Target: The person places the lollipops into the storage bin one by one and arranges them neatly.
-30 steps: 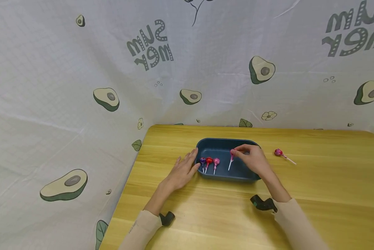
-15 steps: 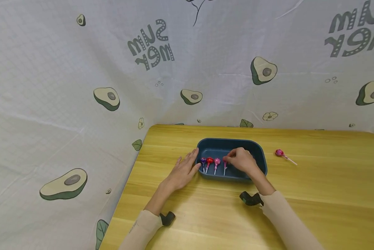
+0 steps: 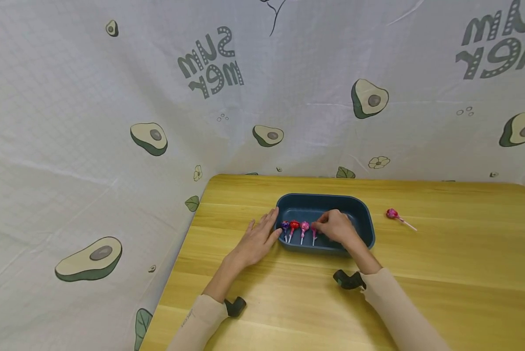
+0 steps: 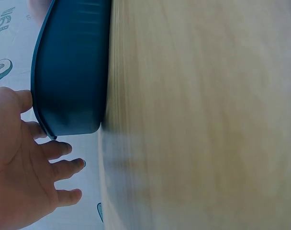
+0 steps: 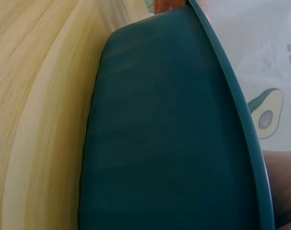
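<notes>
A dark blue tray (image 3: 365, 214) stands on the table. Inside its left part lie a purple lollipop (image 3: 285, 225), a red lollipop (image 3: 294, 225) and a light pink lollipop (image 3: 304, 226), side by side. To the right of these, my right hand (image 3: 338, 228) pinches the head of a deeper pink lollipop (image 3: 313, 235); its white stick points toward me. My left hand (image 3: 254, 243) rests with extended fingers against the tray's left end. In the left wrist view the thumb of that left hand (image 4: 14, 158) touches the rim. The tray wall (image 5: 169, 129) hides most of the right hand in the right wrist view.
Another pink lollipop (image 3: 392, 214) lies on the wooden table (image 3: 297, 302), right of the tray. A white curtain (image 3: 306, 63) printed with avocados hangs behind and on the left. Each wrist carries a black camera mount.
My right hand has moved left and slightly down with the deeper pink lollipop, bringing it beside the light pink one. The left hand and the tray stay in place.
</notes>
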`<state>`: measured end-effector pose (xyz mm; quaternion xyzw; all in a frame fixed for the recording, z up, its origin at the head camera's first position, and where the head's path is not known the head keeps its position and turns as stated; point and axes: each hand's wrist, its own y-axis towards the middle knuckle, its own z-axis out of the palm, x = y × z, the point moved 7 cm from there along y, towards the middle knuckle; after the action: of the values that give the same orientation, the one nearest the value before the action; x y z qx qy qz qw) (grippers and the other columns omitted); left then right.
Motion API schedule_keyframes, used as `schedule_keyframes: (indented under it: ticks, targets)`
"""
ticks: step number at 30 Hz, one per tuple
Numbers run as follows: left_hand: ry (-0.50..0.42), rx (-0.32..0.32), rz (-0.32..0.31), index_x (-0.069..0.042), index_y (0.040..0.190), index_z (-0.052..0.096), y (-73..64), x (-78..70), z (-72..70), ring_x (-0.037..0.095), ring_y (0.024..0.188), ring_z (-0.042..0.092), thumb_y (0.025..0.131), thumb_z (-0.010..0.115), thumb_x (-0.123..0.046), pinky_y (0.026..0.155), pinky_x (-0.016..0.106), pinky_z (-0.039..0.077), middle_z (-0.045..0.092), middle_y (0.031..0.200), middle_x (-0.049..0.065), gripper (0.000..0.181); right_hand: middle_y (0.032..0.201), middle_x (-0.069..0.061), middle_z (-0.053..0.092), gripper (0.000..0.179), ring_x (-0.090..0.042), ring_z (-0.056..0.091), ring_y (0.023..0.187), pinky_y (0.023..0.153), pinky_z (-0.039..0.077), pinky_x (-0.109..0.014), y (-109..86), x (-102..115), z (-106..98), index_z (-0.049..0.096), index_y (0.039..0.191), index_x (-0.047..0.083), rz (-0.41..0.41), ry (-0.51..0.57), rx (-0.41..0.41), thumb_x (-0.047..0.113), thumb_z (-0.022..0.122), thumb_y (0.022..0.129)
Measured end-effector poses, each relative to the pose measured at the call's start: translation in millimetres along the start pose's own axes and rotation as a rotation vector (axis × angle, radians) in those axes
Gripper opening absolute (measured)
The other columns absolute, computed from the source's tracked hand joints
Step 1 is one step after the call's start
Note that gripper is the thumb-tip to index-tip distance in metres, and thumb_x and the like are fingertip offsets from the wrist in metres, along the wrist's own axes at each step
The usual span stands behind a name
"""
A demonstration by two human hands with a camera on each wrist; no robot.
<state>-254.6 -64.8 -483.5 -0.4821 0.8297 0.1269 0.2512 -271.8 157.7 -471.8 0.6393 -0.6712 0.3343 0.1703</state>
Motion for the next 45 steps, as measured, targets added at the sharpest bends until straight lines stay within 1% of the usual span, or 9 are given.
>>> schedule_keyframes:
  ticks: [3, 7, 15, 20, 28, 34, 40, 42, 45]
  targets:
    - [0.000, 0.001, 0.001, -0.023, 0.168, 0.004, 0.1, -0.2, 0.2, 0.032, 0.162, 0.017, 0.112, 0.029, -0.050, 0.131, 0.061, 0.007, 0.014, 0.175, 0.004, 0.068, 0.076, -0.010, 0.068, 0.033, -0.013, 0.056, 0.052, 0.054, 0.045, -0.028, -0.9, 0, 1, 0.075, 0.107, -0.004, 0.001, 0.012, 0.000, 0.027, 0.070, 0.099]
    - [-0.001, 0.003, 0.003, -0.023, 0.168, 0.004, 0.0, -0.8, 0.3, 0.032, 0.162, 0.017, 0.112, 0.029, -0.050, 0.131, 0.061, 0.007, 0.014, 0.175, 0.004, 0.067, 0.072, -0.008, 0.066, 0.032, -0.012, 0.055, 0.050, 0.055, 0.045, -0.028, -1.6, 0, 1, 0.074, 0.107, -0.003, 0.006, 0.022, 0.000, 0.028, 0.070, 0.099]
    - [-0.003, 0.004, 0.000, -0.024, 0.168, 0.004, -0.8, -2.2, -0.5, 0.032, 0.162, 0.017, 0.112, 0.029, -0.050, 0.131, 0.061, 0.006, 0.014, 0.175, 0.004, 0.067, 0.076, -0.008, 0.066, 0.036, -0.012, 0.056, 0.050, 0.054, 0.046, -0.027, -2.2, 0, 1, 0.072, 0.112, -0.004, 0.007, 0.019, 0.015, 0.030, 0.069, 0.099]
    - [-0.007, 0.004, 0.003, -0.023, 0.168, 0.004, -1.6, -2.2, -0.4, 0.032, 0.162, 0.017, 0.112, 0.029, -0.050, 0.131, 0.061, 0.007, 0.014, 0.175, 0.004, 0.067, 0.074, -0.009, 0.067, 0.037, -0.013, 0.058, 0.050, 0.055, 0.045, -0.027, -4.0, -2, -3, 0.071, 0.115, -0.004, 0.003, 0.017, 0.002, 0.030, 0.069, 0.100]
    - [-0.008, 0.002, -0.001, -0.024, 0.168, 0.003, -3.1, -0.9, -1.9, 0.031, 0.162, 0.017, 0.112, 0.028, -0.051, 0.131, 0.060, 0.007, 0.013, 0.175, 0.002, 0.067, 0.080, -0.013, 0.072, 0.033, -0.014, 0.059, 0.049, 0.054, 0.048, -0.028, -7.6, -5, -13, 0.071, 0.114, -0.005, -0.046, 0.028, -0.031, 0.026, 0.067, 0.101]
    - [-0.006, -0.004, 0.002, -0.025, 0.168, 0.003, -3.6, 0.4, -1.2, 0.031, 0.162, 0.018, 0.112, 0.028, -0.052, 0.131, 0.060, 0.007, 0.014, 0.175, 0.002, 0.067, 0.083, -0.017, 0.073, 0.036, -0.017, 0.063, 0.051, 0.055, 0.050, -0.029, -11.1, -5, -25, 0.070, 0.115, -0.006, -0.104, 0.015, -0.091, 0.027, 0.067, 0.101]
    - [-0.014, -0.006, 0.005, -0.024, 0.168, 0.004, -3.5, 0.5, -0.6, 0.032, 0.162, 0.018, 0.112, 0.028, -0.052, 0.131, 0.061, 0.007, 0.015, 0.175, 0.002, 0.067, 0.099, -0.025, 0.074, 0.035, -0.027, 0.067, 0.055, 0.054, 0.052, -0.029, -19.6, -6, -45, 0.068, 0.119, -0.007, -0.173, 0.032, -0.178, 0.023, 0.066, 0.102]
    - [-0.016, -0.006, 0.006, -0.024, 0.168, 0.005, -3.3, 0.2, -0.5, 0.032, 0.162, 0.018, 0.112, 0.028, -0.052, 0.131, 0.061, 0.007, 0.015, 0.175, 0.002, 0.067, 0.103, -0.025, 0.072, 0.035, -0.026, 0.065, 0.054, 0.051, 0.049, -0.028, -23.2, -9, -56, 0.067, 0.122, -0.007, -0.192, 0.049, -0.228, 0.023, 0.066, 0.103]
    - [-0.017, -0.006, 0.009, -0.023, 0.168, 0.005, -2.8, -0.4, -0.3, 0.033, 0.162, 0.018, 0.112, 0.028, -0.051, 0.131, 0.061, 0.007, 0.015, 0.175, 0.003, 0.067, 0.107, -0.026, 0.071, 0.037, -0.022, 0.061, 0.051, 0.047, 0.046, -0.026, -29.5, -16, -76, 0.068, 0.124, -0.005, -0.206, 0.078, -0.330, 0.026, 0.066, 0.103]
